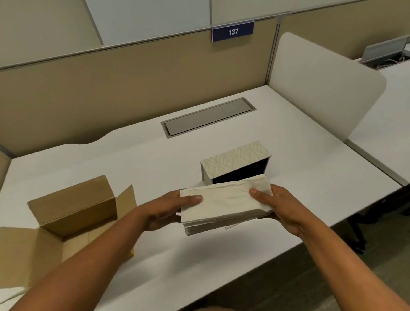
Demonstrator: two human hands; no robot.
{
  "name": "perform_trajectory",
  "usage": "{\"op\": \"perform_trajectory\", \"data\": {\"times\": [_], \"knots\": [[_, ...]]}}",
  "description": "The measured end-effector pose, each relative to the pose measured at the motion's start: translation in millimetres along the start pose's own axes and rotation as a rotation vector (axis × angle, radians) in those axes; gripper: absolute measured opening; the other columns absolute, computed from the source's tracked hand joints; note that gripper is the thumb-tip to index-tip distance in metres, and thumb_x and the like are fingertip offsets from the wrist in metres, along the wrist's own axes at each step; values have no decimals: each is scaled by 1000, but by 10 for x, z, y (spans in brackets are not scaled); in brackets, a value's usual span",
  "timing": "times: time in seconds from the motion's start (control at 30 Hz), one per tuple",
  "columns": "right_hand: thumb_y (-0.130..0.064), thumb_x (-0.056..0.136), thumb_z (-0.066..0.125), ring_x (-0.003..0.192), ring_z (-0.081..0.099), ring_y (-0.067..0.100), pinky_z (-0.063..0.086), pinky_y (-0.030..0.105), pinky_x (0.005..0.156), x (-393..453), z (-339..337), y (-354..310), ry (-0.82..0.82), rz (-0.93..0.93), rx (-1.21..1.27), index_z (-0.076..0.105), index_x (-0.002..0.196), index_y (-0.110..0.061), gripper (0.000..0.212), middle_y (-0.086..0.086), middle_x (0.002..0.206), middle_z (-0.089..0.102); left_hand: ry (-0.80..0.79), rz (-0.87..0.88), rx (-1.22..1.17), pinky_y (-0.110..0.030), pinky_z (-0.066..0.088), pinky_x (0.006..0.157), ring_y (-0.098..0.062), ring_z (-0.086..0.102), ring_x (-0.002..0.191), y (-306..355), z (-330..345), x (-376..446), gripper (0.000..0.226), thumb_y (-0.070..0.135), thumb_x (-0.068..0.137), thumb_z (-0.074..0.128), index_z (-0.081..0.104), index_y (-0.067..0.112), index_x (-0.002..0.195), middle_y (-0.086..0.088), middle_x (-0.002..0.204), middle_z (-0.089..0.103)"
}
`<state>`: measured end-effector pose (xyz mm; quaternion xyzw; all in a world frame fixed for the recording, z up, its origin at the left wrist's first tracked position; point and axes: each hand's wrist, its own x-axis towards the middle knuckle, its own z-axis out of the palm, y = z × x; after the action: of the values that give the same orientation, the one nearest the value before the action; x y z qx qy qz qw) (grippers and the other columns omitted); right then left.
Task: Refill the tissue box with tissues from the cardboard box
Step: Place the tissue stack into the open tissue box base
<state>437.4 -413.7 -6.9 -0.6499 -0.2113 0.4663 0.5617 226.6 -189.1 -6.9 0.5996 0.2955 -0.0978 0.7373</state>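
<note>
A thick stack of white tissues (pixel 225 205) is held above the white desk, just in front of the tissue box. My left hand (pixel 165 211) grips its left end, thumb on top. My right hand (pixel 276 205) grips the right end the same way. The tissue box (pixel 235 159) lies on its side behind the stack, patterned beige, its dark open side facing me. The brown cardboard box (pixel 67 224) stands open on the left of the desk, flaps spread; its visible inside looks bare.
A grey cable hatch (pixel 208 117) is set into the desk (pixel 307 173) behind the tissue box. Beige partition walls close off the back and left, and a rounded white divider (pixel 324 87) the right. The desk's front edge runs diagonally at the lower right.
</note>
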Motion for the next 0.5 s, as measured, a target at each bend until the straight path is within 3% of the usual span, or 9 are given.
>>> {"op": "perform_trajectory", "data": {"times": [0.07, 0.2, 0.3, 0.4, 0.5], "knots": [[-42, 77, 74, 88, 73, 13, 57, 24, 66, 90, -91, 4, 26, 20, -2, 68, 112, -21, 41, -4, 98, 78, 18, 30, -170, -43, 49, 104, -28, 61, 123, -107, 122, 165, 51, 37, 85, 73, 62, 21, 132, -8, 131, 67], [-41, 76, 74, 83, 74, 13, 57, 24, 64, 291, -236, 4, 73, 61, -14, 68, 110, -19, 41, -2, 94, 78, 153, 62, -436, -30, 58, 75, -20, 71, 105, -174, 355, 457, 45, 36, 82, 76, 67, 21, 124, -5, 119, 73], [-41, 74, 76, 82, 75, 15, 59, 28, 66, 413, -314, 52, 94, 114, -17, 69, 108, -17, 42, 0, 93, 79, 256, -76, -498, -34, 58, 80, -21, 72, 100, -240, 415, 636, 54, 49, 77, 78, 67, 19, 120, -4, 109, 77], [-44, 70, 77, 84, 74, 16, 60, 31, 70, 477, -433, 116, 96, 158, -19, 69, 107, -19, 45, 3, 96, 78, 230, -234, -493, -39, 57, 85, -23, 70, 99, -339, 425, 742, 62, 63, 70, 77, 69, 20, 114, -6, 105, 78], [-46, 69, 78, 89, 74, 19, 61, 35, 76, 534, -584, 194, 79, 229, -19, 68, 108, -20, 47, 3, 98, 78, 243, -221, -446, -36, 57, 84, -21, 70, 101, -404, 451, 843, 67, 67, 70, 71, 69, 17, 114, -2, 102, 79]]}}
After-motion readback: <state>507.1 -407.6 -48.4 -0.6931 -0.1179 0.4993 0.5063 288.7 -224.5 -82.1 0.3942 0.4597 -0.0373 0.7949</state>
